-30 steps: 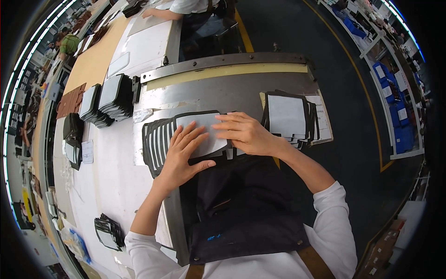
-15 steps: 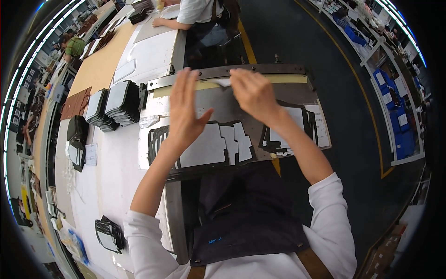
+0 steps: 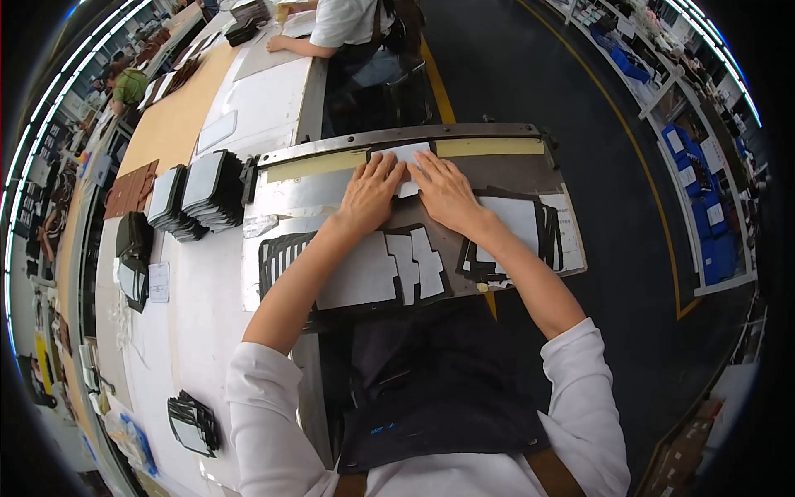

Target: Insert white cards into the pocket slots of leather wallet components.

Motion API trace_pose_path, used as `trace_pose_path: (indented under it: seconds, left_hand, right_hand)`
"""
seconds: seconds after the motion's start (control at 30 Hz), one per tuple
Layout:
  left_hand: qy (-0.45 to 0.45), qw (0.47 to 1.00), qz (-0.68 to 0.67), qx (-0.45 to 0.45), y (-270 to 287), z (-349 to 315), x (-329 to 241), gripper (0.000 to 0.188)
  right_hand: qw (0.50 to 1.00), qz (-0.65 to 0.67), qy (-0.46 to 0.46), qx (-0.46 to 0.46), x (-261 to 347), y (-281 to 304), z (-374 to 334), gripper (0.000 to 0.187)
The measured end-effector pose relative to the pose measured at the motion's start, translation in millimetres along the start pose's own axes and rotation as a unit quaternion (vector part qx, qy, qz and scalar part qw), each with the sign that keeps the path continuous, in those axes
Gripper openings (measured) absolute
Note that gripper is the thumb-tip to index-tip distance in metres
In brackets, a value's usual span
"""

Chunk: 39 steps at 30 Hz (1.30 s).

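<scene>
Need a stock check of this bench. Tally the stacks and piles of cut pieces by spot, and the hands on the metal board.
Fanned stacks on the metal board: 2, left and right
Stacks left of the board: 2
Small pile at the near table edge: 1
Hands pressing the white piece: 2, left hand, right hand
Total: 7
</scene>
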<state>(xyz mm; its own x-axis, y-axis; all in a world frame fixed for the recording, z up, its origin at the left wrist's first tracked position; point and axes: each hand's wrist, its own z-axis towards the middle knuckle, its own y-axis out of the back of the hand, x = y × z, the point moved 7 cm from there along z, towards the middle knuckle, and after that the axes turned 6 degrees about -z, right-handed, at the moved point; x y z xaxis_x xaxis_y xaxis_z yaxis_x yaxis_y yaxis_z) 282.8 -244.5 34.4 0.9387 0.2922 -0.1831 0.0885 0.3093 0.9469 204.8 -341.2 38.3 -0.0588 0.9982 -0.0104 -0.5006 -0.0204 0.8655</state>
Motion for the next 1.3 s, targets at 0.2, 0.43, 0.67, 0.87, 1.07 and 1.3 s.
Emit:
trace_pose_path:
  seconds: [0.2, 0.43, 0.67, 0.87, 1.07, 1.3]
  left_hand:
    - [-0.001, 1.0, 0.002, -0.012, 2.7, 1.1, 12.1, 0.065]
    - [0.005, 1.0, 0.006, 0.001, 5.3, 0.2, 20.5, 0.07]
    - [0.004, 1.0, 0.001, 0.015, 5.6, -2.8, 22.0, 0.072]
    - [0.024, 0.999, 0.007, 0.042, 4.9, 4.3, 20.3, 0.082]
    - [0.023, 1.0, 0.007, 0.01, 6.1, 8.1, 16.4, 0.079]
    - [0.001, 0.998, 0.062, -0.015, 2.7, 11.6, 11.2, 0.068]
  right_hand:
    - [1.0, -0.01, -0.009, 0.0, 1.1, -9.8, 9.9, 0.042]
    - [0.998, 0.027, -0.039, 0.033, 2.8, -15.3, 17.8, 0.051]
    - [0.995, 0.013, -0.059, 0.075, 2.4, -22.5, 18.7, 0.053]
    - [0.998, 0.003, -0.033, 0.059, 0.2, -25.0, 20.0, 0.047]
    - [0.998, 0.012, -0.05, 0.032, -4.7, -24.0, 23.8, 0.046]
    - [0.997, -0.072, -0.014, -0.034, 5.7, -15.7, 25.0, 0.03]
